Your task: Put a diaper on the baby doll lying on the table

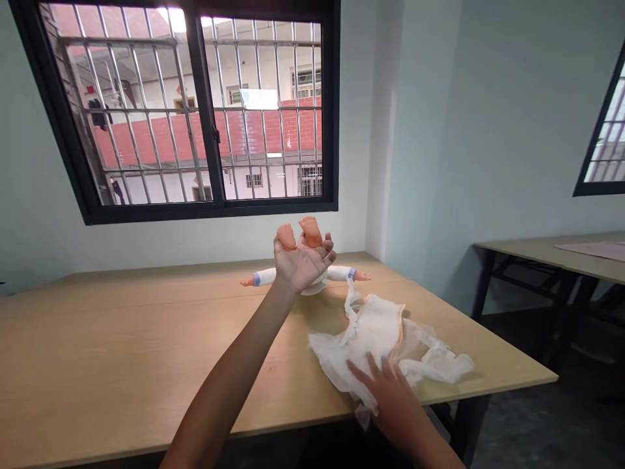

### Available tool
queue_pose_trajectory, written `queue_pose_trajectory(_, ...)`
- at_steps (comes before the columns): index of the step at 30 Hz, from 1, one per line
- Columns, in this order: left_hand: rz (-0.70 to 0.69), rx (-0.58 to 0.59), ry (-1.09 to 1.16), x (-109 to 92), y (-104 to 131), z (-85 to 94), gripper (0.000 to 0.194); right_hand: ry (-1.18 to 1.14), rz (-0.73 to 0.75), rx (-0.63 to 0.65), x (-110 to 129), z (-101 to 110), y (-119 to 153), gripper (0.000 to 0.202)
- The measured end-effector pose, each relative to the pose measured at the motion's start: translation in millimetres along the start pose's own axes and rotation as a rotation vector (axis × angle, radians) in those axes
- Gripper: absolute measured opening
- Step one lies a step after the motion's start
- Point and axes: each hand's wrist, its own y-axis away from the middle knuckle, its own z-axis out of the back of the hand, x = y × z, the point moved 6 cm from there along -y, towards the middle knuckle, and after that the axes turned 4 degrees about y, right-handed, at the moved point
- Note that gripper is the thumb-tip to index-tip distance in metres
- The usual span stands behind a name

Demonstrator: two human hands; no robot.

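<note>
A doll lies on the table, its outstretched arms in white sleeves point(266, 276) with blue cuffs showing on both sides of my left hand point(303, 262). That hand holds up the doll's two bare feet point(310, 232), with its fingers around and behind them. The doll's head and most of its body are hidden. To the right, a crumpled white diaper-like cloth point(378, 324) with an orange edge and thin, sheer parts lies on the table. My right hand point(388, 384) rests over its near part, fingers spread, slightly blurred.
The wooden table point(122, 352) reaches back to the wall below a barred window point(209, 117). Its front edge runs below my hands. Another table point(547, 255) stands at the right, with a pinkish sheet point(593, 250) on it.
</note>
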Motion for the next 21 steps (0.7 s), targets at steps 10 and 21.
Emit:
queue_pose_trajectory(10,-0.012,-0.018,-0.028,-8,-1,1.5,0.053,-0.409,0.365,0.191,16,12,-18,0.071)
queue_pose_trajectory(21,0.020,-0.006,-0.043,1,1,0.4,0.050,-0.374,0.397,0.212,42,14,-57,0.076)
